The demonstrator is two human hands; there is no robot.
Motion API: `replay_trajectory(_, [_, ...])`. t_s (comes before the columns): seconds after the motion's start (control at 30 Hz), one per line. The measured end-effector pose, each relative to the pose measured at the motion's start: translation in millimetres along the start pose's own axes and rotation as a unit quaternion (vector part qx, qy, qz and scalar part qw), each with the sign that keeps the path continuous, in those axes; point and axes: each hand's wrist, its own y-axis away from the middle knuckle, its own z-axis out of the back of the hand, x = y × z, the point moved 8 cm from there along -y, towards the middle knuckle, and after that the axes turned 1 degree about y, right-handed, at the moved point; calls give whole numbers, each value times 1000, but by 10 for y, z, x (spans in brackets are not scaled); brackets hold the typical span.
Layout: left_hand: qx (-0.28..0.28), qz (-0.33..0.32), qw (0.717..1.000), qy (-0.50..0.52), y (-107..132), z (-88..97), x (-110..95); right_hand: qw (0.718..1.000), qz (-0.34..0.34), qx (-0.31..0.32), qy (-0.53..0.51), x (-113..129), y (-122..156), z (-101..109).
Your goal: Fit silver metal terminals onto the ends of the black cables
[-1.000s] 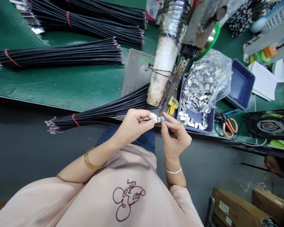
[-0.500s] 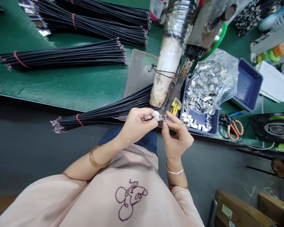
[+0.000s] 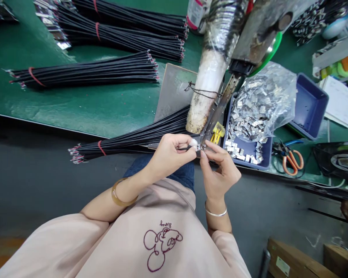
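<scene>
My left hand (image 3: 174, 152) is closed in a pinch on the end of a black cable (image 3: 184, 148); a white covering wraps one fingertip. Just to its right, my right hand (image 3: 219, 166) pinches thumb and forefinger together at the cable's tip. Something small and silvery shows there, too small to make out. Both hands meet below the metal arm of a bench press (image 3: 220, 104). Behind my left hand lies a bundle of black cables (image 3: 133, 133), tied with a red band. A blue tray (image 3: 265, 156) of small metal pieces (image 3: 246, 116) stands right of my right hand.
More tied cable bundles (image 3: 95, 69) lie on the green table (image 3: 89, 106). A plastic-wrapped white column (image 3: 204, 87) rises beside the press. Orange-handled pliers (image 3: 291, 162), a second blue tray (image 3: 310, 102) and papers (image 3: 340, 102) are at the right. Cardboard boxes (image 3: 295, 258) stand below.
The view has shifted slightly, so the scene sits a little further right. My hands stay pinched together at the cable's end, with the right fingertips slightly readjusted.
</scene>
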Motion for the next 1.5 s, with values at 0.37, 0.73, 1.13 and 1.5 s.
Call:
replay_trajectory(0.37, [11, -7, 1000, -6, 9, -17, -7, 1000, -10, -19, -14, 20, 34, 23])
replay_trajectory(0.73, [21, 16, 1000, -17, 75, -48, 45, 987, -69, -117, -85, -85, 56, 348])
replay_trajectory(1.13, [-27, -43, 998, -42, 64, -10, -64, 998, 45, -11, 44, 103, -23, 35])
replay_trajectory(1.5, [20, 8, 998, -66, 81, -57, 30, 995, 80, 7, 54, 77, 77, 80])
